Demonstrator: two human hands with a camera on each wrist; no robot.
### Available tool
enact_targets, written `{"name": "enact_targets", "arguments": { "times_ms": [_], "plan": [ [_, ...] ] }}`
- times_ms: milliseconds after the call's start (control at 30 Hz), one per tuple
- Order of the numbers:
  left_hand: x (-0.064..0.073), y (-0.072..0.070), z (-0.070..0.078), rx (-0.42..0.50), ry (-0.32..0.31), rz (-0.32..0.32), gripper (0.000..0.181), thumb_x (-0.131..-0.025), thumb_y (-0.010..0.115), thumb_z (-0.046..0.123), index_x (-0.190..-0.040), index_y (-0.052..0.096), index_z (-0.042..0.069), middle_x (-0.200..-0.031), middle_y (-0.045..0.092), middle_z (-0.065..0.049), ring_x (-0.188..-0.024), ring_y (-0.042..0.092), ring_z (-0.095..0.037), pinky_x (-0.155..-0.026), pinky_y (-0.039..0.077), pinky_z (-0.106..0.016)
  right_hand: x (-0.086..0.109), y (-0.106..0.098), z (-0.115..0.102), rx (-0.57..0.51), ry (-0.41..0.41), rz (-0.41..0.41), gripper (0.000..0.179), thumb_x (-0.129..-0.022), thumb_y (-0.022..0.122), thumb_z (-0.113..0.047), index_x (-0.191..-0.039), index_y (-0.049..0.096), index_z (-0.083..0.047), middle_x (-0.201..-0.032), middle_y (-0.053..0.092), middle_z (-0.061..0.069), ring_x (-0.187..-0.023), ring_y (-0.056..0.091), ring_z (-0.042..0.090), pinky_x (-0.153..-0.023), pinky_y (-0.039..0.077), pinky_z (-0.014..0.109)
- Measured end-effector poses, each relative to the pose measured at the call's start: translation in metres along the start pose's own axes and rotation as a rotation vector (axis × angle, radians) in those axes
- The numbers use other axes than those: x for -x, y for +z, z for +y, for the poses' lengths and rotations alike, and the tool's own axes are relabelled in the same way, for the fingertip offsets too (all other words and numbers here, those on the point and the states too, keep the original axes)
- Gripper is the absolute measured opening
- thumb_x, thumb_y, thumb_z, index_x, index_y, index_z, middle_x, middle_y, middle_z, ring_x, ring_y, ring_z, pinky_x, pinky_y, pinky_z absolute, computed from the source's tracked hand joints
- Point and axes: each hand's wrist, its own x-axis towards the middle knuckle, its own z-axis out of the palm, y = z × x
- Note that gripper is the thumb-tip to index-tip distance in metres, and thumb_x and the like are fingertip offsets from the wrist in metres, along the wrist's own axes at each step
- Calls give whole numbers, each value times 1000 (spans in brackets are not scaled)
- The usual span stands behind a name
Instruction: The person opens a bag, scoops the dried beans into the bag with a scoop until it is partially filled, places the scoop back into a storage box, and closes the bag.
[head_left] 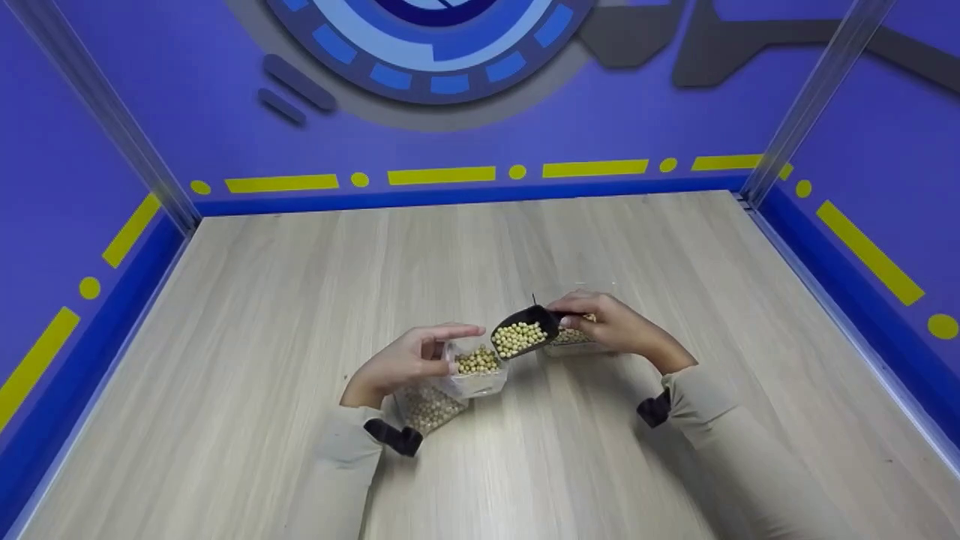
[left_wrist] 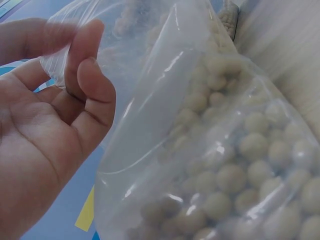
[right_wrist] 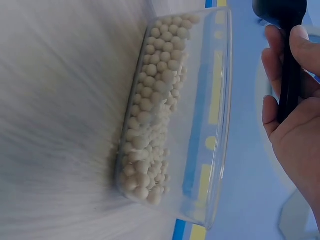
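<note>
My left hand (head_left: 397, 364) holds the mouth of a clear plastic bag (head_left: 480, 388) between thumb and fingers. In the left wrist view, the thumb and fingertips pinch the thin film of the bag (left_wrist: 140, 130), while pale round balls (left_wrist: 230, 180) fill its lower part. My right hand (head_left: 619, 326) grips the handle of a black scoop (head_left: 552, 322); in the right wrist view the fingers wrap the scoop (right_wrist: 290, 75). Pale yellow balls (head_left: 517, 339) lie in the scoop's bowl, which overlaps the bag's opening in the head view.
Below the right hand a clear plastic box (right_wrist: 222, 130) stands on the wooden table (head_left: 315, 285), partly filled with the same pale balls (right_wrist: 150, 100). Blue panels (head_left: 150, 75) with yellow marks wall in the table at the back and both sides.
</note>
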Motion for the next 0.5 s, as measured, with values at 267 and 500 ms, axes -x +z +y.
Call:
{"name": "enact_targets", "arguments": {
  "times_ms": [267,500],
  "plan": [
    [0,0,-1,20,10,-8,56,-85,54,-11,-140,42,-8,-144,41,-30,-66,44,0,-60,43,-15,-4,1,-9,82,-47,-20,27,-91,60,-3,-117,67,2,-111,69,15,-103,63,30,-90,49,43],
    [-1,0,-1,23,4,-7,56,-85,55,-11,-140,43,-8,-144,41,-28,-68,46,-1,-61,44,-14,-6,1,-14,167,-85,-5,27,-90,61,-1,-116,67,2,-107,70,13,-100,62,29,-89,47,43]
  ]
}}
